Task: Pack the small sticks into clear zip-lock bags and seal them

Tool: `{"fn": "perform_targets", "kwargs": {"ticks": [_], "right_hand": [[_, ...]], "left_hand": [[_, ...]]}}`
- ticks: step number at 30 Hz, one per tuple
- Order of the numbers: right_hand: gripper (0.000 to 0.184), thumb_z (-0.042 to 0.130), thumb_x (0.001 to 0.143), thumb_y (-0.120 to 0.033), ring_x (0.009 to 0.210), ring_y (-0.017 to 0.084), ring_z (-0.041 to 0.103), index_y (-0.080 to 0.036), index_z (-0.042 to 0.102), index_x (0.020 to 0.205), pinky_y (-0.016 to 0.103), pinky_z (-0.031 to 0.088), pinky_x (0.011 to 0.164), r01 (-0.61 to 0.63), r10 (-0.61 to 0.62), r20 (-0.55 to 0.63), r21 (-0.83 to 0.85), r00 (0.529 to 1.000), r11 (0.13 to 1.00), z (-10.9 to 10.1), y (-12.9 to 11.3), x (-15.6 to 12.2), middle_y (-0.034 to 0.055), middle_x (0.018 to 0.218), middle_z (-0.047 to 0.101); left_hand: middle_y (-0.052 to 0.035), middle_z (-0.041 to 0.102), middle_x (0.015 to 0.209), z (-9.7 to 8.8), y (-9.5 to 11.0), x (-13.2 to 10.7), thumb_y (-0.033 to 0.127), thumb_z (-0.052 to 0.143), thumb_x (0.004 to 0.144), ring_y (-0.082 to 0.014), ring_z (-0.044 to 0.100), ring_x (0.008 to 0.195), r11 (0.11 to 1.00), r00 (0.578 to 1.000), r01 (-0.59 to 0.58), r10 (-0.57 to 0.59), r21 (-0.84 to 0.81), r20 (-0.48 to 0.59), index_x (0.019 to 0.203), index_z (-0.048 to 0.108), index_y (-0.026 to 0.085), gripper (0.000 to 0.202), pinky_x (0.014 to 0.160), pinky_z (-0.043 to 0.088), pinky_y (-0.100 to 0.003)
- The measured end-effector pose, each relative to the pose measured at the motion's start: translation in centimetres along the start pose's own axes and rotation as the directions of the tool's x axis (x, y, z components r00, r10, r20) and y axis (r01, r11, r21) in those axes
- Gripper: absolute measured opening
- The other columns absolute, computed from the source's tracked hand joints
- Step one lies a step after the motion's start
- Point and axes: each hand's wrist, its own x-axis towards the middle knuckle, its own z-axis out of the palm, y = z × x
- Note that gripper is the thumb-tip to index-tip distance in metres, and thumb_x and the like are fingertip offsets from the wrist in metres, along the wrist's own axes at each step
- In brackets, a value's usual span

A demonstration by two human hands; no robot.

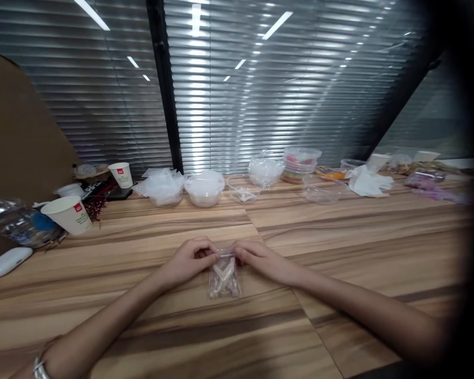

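A small clear plastic bag (pixel 224 277) with several pale pieces inside lies on the wooden table (pixel 339 247) in front of me. My left hand (pixel 191 259) pinches the bag's top edge from the left, fingers closed on it. From the right, my right hand (pixel 260 259) pinches the same top edge. Both hands rest on the table with the bag between them.
Along the back edge stand clear plastic bowls (pixel 204 190), a stack of lidded tubs (pixel 300 163) and crumpled plastic bags (pixel 161 185). Paper cups (pixel 68 214) and a water bottle (pixel 16 223) sit at the left, with a white case (pixel 6 261). White tissue (pixel 369 181) lies at the right.
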Motion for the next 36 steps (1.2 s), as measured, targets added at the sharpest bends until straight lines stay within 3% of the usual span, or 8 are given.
{"fn": "perform_targets", "kwargs": {"ticks": [5, 10, 16, 23, 32, 36], "right_hand": [[0.028, 0.049, 0.085, -0.039, 0.061, 0.011, 0.045, -0.015, 0.058, 0.073, 0.021, 0.034, 0.056, -0.021, 0.021, -0.002, 0.024, 1.000, 0.999, 0.4, 0.1, 0.0, -0.0020, 0.064, 0.050], [0.028, 0.049, 0.085, -0.037, 0.063, 0.010, 0.047, -0.014, 0.059, 0.073, 0.020, 0.037, 0.059, -0.015, 0.021, -0.043, 0.127, 0.999, 0.992, 0.3, 0.3, 0.1, -0.0015, 0.066, 0.052], [0.029, 0.053, 0.082, -0.041, 0.061, 0.009, 0.046, -0.013, 0.062, 0.080, 0.019, 0.036, 0.055, -0.013, 0.015, -0.010, 0.164, 1.000, 0.986, 0.6, 0.5, 0.2, -0.0012, 0.068, 0.055], [0.026, 0.053, 0.083, -0.037, 0.058, 0.008, 0.043, -0.012, 0.060, 0.078, 0.018, 0.034, 0.053, -0.037, 0.050, -0.046, 0.251, 0.998, 0.967, 1.1, 0.0, 0.0, -0.0021, 0.064, 0.050], [0.029, 0.054, 0.082, -0.042, 0.060, 0.008, 0.045, -0.014, 0.059, 0.083, 0.018, 0.034, 0.053, -0.042, 0.058, -0.069, 0.219, 0.996, 0.975, 1.2, 0.0, 0.0, -0.0019, 0.067, 0.052], [0.029, 0.052, 0.083, -0.042, 0.060, 0.008, 0.043, -0.014, 0.059, 0.078, 0.019, 0.034, 0.054, -0.038, 0.058, -0.089, 0.215, 0.994, 0.976, 1.0, 0.1, 0.0, -0.0022, 0.065, 0.050]], "left_hand": [[-0.0016, 0.059, 0.076, 0.0, 0.3, 0.0, 0.038, 0.052, 0.081, -0.0150, 0.052, 0.073, 0.997, 0.997, -0.038, 0.035, 0.060, 0.063, 0.079, 0.064, 0.016, 0.025, 0.068, 0.040, -0.025], [-0.0012, 0.058, 0.072, -0.1, 0.0, 0.2, 0.041, 0.047, 0.083, -0.0160, 0.052, 0.072, 0.998, 0.997, 0.040, -0.043, 0.045, 0.058, 0.073, 0.060, 0.016, 0.031, 0.067, 0.040, -0.025], [-0.0006, 0.055, 0.072, -0.1, -0.2, 0.3, 0.040, 0.043, 0.086, -0.0154, 0.051, 0.071, 0.993, 0.994, -0.013, 0.000, 0.120, 0.109, 0.071, 0.057, 0.017, 0.031, 0.067, 0.039, -0.024], [-0.0013, 0.056, 0.075, 0.2, -0.5, 0.4, 0.041, 0.045, 0.085, -0.0166, 0.051, 0.074, 0.997, 0.988, 0.008, -0.019, 0.075, 0.154, 0.075, 0.058, 0.017, 0.030, 0.069, 0.039, -0.026], [-0.0011, 0.057, 0.073, -0.3, -0.7, 0.4, 0.039, 0.047, 0.084, -0.0171, 0.051, 0.073, 0.999, 0.989, 0.032, -0.033, 0.012, 0.148, 0.073, 0.059, 0.017, 0.027, 0.067, 0.040, -0.024], [-0.0011, 0.058, 0.073, -0.2, -0.2, 0.4, 0.040, 0.045, 0.084, -0.0173, 0.053, 0.074, 0.999, 0.995, 0.044, -0.044, 0.003, 0.093, 0.074, 0.060, 0.018, 0.029, 0.069, 0.040, -0.024]]}}
